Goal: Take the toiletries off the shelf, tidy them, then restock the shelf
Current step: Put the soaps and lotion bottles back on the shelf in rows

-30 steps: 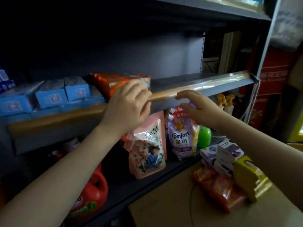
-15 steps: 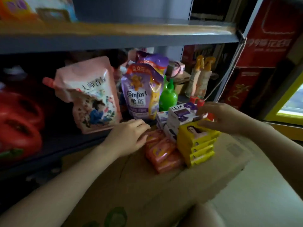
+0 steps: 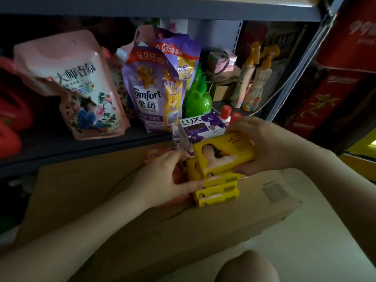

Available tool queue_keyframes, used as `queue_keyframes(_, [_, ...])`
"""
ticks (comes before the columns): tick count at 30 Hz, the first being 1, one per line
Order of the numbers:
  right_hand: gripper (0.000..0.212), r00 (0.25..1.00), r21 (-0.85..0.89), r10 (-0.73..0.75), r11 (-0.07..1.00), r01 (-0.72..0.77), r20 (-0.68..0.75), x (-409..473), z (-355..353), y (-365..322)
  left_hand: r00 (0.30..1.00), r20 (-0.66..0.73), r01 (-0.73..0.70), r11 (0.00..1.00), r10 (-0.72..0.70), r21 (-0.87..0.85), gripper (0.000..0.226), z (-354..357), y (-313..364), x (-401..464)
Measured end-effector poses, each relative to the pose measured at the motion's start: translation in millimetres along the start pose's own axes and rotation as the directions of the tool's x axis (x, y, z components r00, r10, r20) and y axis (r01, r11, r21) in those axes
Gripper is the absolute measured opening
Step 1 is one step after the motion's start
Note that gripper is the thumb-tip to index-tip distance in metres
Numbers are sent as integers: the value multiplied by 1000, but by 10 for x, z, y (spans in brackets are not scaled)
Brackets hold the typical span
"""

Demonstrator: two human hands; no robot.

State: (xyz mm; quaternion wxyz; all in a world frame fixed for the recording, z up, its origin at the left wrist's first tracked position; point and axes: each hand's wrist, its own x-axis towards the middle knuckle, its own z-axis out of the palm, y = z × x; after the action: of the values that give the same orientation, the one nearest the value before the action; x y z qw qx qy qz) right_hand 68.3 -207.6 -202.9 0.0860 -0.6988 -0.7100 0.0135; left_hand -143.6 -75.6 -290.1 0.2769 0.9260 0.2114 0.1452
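A stack of yellow soap boxes (image 3: 217, 192) stands on a brown cardboard box (image 3: 183, 224) in front of the shelf. My right hand (image 3: 264, 145) grips the top yellow soap box (image 3: 221, 155), tilted and raised a little off the stack. My left hand (image 3: 162, 178) holds the left side of the yellow stack, thumb along a box edge. White and purple Lux soap boxes (image 3: 195, 129) sit just behind the stack. Orange soap packs (image 3: 154, 155) peek out behind my left hand, mostly hidden.
On the lower shelf (image 3: 81, 151) stand a pink refill pouch (image 3: 81, 86), purple Comfort pouches (image 3: 154, 88), a green bottle (image 3: 198, 98), two spray bottles (image 3: 254, 78) and red jugs (image 3: 10, 119) at far left. Red cartons (image 3: 335, 82) stand at right. The upper shelf's edge (image 3: 162, 9) runs overhead.
My view dropped from the upper shelf to the cardboard box. Both hands came down from the shelf edge; the right hand took the top yellow box, the left moved onto the stack.
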Motion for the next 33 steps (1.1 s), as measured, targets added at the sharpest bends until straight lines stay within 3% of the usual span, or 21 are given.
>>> queue_keyframes(5, [75, 994, 169, 11, 986, 8, -113, 147, -181, 160, 990, -23, 137, 987, -139, -78, 94, 235, 120, -38])
queue_keyframes(13, [87, 975, 219, -57, 970, 105, -217, 518, -221, 254, 982, 68, 167, 980, -175, 109, 86, 140, 209, -17])
queue_keyframes(18, [91, 953, 259, -83, 952, 162, -291, 797, -327, 223, 982, 69, 180, 981, -176, -67, 64, -257, 325, -74])
queue_keyframes(21, [83, 941, 260, -106, 946, 196, -321, 985, -433, 130, 986, -83, 123, 964, -146, -235, 62, -581, 362, -145])
queue_keyframes(24, [76, 902, 255, -125, 935, 246, -412, 1162, -594, 14, 955, -287, -29, 947, -68, -320, 63, -956, 369, -162])
queue_keyframes(29, [71, 785, 238, -155, 902, 361, -600, 1472, -977, -188, 820, -562, -258, 946, 107, -197, 66, -1748, 321, -25])
queue_keyframes(33, [74, 696, 264, -75, 892, 368, -714, 1833, -1341, -320, 703, -676, -276, 961, 224, 31, 67, -2413, 325, 151])
